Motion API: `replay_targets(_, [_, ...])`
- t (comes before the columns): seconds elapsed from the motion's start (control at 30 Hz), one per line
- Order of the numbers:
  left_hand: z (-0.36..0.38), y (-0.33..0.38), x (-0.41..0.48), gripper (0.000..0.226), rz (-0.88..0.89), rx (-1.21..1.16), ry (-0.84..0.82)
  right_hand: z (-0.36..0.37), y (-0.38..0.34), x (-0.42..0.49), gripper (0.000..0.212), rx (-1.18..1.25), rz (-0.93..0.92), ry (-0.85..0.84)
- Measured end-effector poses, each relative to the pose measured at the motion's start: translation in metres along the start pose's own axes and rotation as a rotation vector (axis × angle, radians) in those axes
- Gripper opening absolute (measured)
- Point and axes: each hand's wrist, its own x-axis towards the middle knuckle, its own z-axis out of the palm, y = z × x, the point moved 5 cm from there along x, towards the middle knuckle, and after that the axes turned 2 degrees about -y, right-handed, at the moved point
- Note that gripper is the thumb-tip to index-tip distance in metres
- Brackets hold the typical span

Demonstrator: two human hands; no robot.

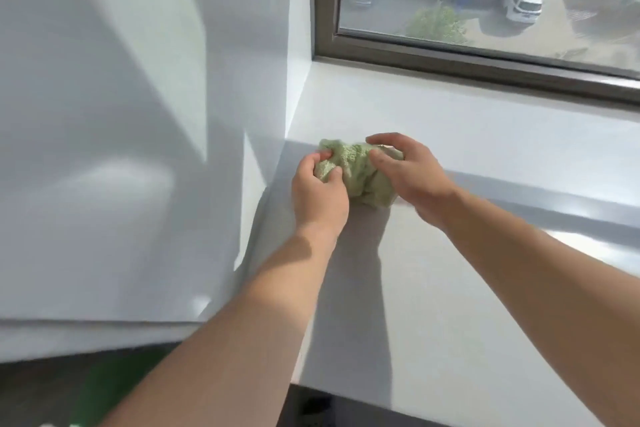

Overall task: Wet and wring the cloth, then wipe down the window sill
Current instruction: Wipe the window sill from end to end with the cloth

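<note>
- Gripping the cloth (360, 178) with both hands, we hold it bunched in a lump at the left end of the sill (485, 135), near the corner where the sill meets the wall (104, 80).
- Our left hand (320, 199) curls round the cloth's left part, with thumb and fingers dug into the pile.
- Our right hand (414, 177) lies over the cloth's right part. Its fingers are bent and spread on top, and the thumb presses in from the near side.
- The cloth is pale green terry, crumpled, and sits by the sill's front edge. We cannot tell whether it is wet.
- Both our forearms are bare and reach in from the bottom of the view.
- Behind the sill runs a dark window frame (450, 61). Through the glass we see a white car (521, 0) and a bush (436, 22) below.
</note>
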Motion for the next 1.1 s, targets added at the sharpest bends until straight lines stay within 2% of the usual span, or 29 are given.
replay_targets(0.13, [0.018, 0.002, 0.050, 0.029, 0.025, 0.004, 0.057, -0.009, -0.001, 0.057, 0.018, 0.036, -0.018, -0.041])
replay_targets(0.23, [0.032, 0.010, 0.083, 0.034, 0.098, 0.133, 0.090, -0.013, -0.006, 0.096, 0.020, -0.035, -0.110, -0.008])
replay_targets(0.3, [0.040, 0.016, 0.107, 0.037, 0.129, 0.228, 0.082, -0.016, -0.010, 0.122, 0.020, -0.150, -0.183, 0.017])
replay_targets(0.37, [0.047, 0.022, 0.128, 0.044, 0.169, 0.280, 0.009, -0.019, -0.015, 0.140, 0.023, -0.393, -0.262, 0.060])
replay_targets(0.4, [0.048, 0.025, 0.135, 0.049, 0.196, 0.310, -0.020, -0.018, -0.021, 0.145, 0.027, -0.539, -0.358, 0.070])
replay_targets(0.47, [0.044, 0.029, 0.143, 0.052, 0.272, 0.438, 0.000, -0.004, -0.030, 0.150, 0.041, -0.717, -0.556, -0.046])
replay_targets(0.57, [0.034, 0.019, 0.132, 0.046, 0.342, 0.615, 0.045, 0.030, -0.021, 0.156, 0.054, -0.946, -0.579, -0.370])
replay_targets(0.63, [0.032, 0.006, 0.120, 0.053, 0.353, 0.709, 0.036, 0.040, -0.010, 0.158, 0.054, -1.111, -0.662, -0.407])
replay_targets(0.73, [0.029, -0.004, 0.113, 0.066, 0.355, 0.862, 0.037, 0.037, -0.014, 0.194, 0.055, -1.158, -0.759, -0.351])
replay_targets(0.83, [0.033, -0.006, 0.111, 0.070, 0.400, 1.013, 0.007, 0.035, -0.033, 0.256, 0.055, -1.201, -0.629, -0.186])
replay_targets(0.87, [0.035, -0.006, 0.111, 0.069, 0.409, 1.056, -0.005, 0.040, -0.037, 0.260, 0.057, -1.211, -0.641, -0.155])
replay_targets(0.9, [0.036, -0.007, 0.111, 0.069, 0.406, 1.089, -0.014, 0.046, -0.036, 0.254, 0.060, -1.215, -0.678, -0.173])
replay_targets(1.03, [0.037, -0.006, 0.110, 0.069, 0.388, 1.141, -0.032, 0.044, -0.016, 0.207, 0.062, -1.215, -0.872, -0.475])
replay_targets(1.1, [0.036, -0.004, 0.110, 0.069, 0.388, 1.153, -0.030, 0.041, -0.024, 0.230, 0.060, -1.221, -0.856, -0.455])
